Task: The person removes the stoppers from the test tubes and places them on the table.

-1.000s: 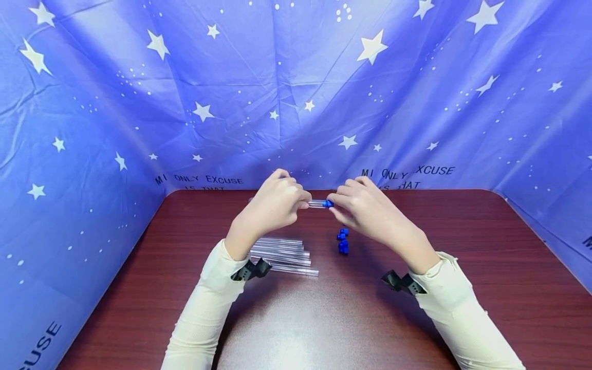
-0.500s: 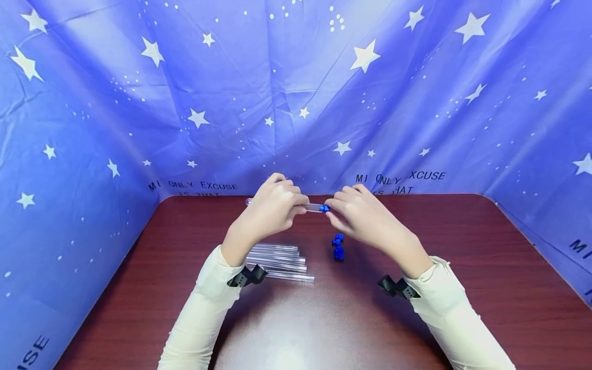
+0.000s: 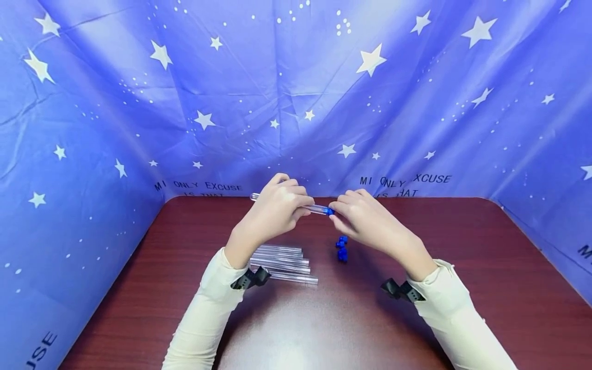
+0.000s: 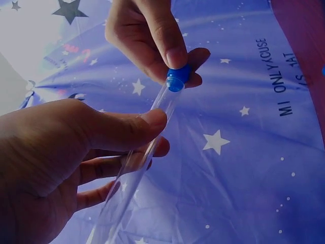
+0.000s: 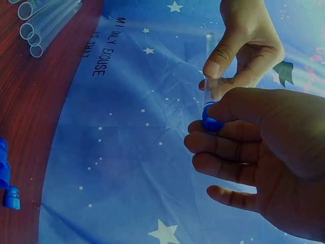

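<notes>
A clear test tube (image 4: 119,203) is pinched between the thumb and fingers of my left hand (image 3: 277,205), held above the far edge of the table. Its rounded end pokes out behind that hand in the head view. At its other end my right hand (image 3: 370,216) pinches a blue stopper (image 5: 212,121) between thumb and forefinger. The stopper sits at the tube's mouth, in line with it; how deep it goes I cannot tell. In the right wrist view, the other right fingers are spread loosely below the stopper.
Several clear tubes (image 3: 282,264) lie side by side on the dark red table (image 3: 416,231), below the left hand. To their right is a small cluster of blue stoppers (image 3: 341,253). A blue star-patterned cloth (image 3: 296,103) hangs around the table's back and sides.
The tube has tilted slightly, its rounded end now higher than the stopper end. Both hands keep their hold on tube and stopper. The head view has shifted a little.
</notes>
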